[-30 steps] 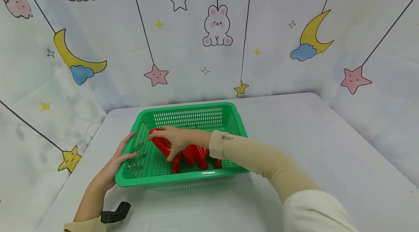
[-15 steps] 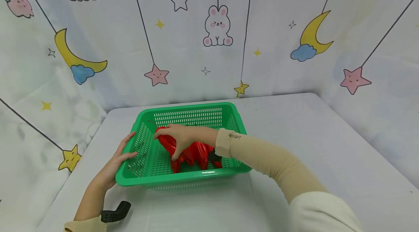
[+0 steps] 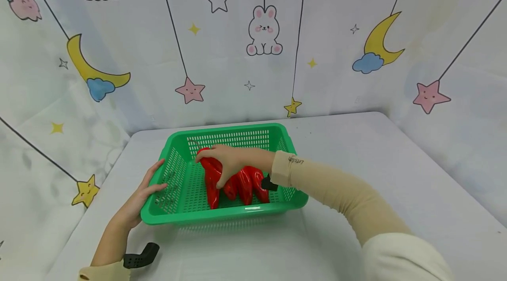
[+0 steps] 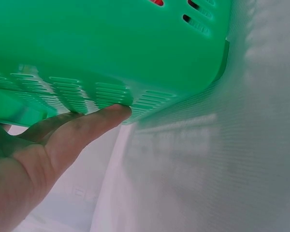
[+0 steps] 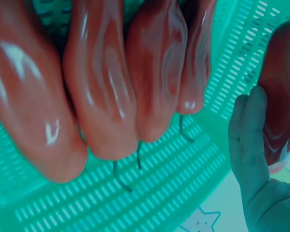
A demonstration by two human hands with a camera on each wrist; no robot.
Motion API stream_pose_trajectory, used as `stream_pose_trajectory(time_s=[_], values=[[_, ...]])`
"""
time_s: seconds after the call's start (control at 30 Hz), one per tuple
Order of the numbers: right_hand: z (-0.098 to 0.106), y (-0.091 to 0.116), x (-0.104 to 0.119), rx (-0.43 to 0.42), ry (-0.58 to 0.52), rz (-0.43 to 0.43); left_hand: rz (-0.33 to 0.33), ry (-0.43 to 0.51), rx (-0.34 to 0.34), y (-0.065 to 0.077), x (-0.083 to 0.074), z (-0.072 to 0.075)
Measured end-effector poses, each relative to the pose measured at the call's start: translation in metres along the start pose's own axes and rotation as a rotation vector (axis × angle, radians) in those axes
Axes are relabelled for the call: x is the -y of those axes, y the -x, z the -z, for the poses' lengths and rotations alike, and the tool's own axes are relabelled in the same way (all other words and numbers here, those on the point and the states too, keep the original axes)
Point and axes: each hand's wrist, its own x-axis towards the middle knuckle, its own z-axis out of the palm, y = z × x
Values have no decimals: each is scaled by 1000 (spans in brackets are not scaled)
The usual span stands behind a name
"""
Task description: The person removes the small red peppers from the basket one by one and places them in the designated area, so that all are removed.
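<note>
1. White fabric printed with rabbits, moons and stars makes the backdrop (image 3: pixel 222 38) across the upper frame; below it spreads a pale surface (image 3: pixel 356 162), running to the right edge.
2. At lower left, my left hand (image 3: pixel 136 201) grips the basket's left rim, thumb and a finger showing over the edge, with a finger against the slotted outer wall in the left wrist view. A black device (image 3: pixel 141 256) sits at that wrist.
3. Just right of it, left of centre, stands the green basket (image 3: pixel 198 216), its long side across the frame.
4. Inside its outline, the held pepper (image 3: pixel 213 163) slants from its stem end at upper left down toward lower right. Whether it touches anything below, I cannot tell.
5. My right hand (image 3: pixel 229 157) grasps that pepper between fingers and thumb, reaching in from the right. I judge this the relation that counts: the pepper lies leftward of my palm, its long axis tilted, and my left hand is well apart at the rim.
6. Under and right of it, four loose peppers (image 3: pixel 245 187) lie side by side, their long axes closer to upright in the frame.
7. Farthest right, my beige sleeve (image 3: pixel 328 177) crosses the basket's right rim in the frame.
</note>
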Motion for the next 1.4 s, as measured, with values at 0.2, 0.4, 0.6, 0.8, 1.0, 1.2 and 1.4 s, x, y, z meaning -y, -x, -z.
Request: stream_pose_trajectory(time_s=[0.2,0.4,0.6,0.8,1.0,1.2,1.4], values=[[7,7,-4,-3,-13,-11,4,0,-2,1,0,0],[14,15,-6,-6,-5,-27,-2,5,7,0,-1,0],[16,23,-11,7,-2,-30,-2,12,11,0,0,1],[20,33,-14,9,-28,-34,-2,16,13,0,0,1],[25,43,-17,3,-16,-38,-4,21,17,0,-1,1],[28,54,-20,-8,-30,-39,-3,25,22,0,-1,1],[30,67,-24,-33,-52,-36,1,26,18,0,-1,1]])
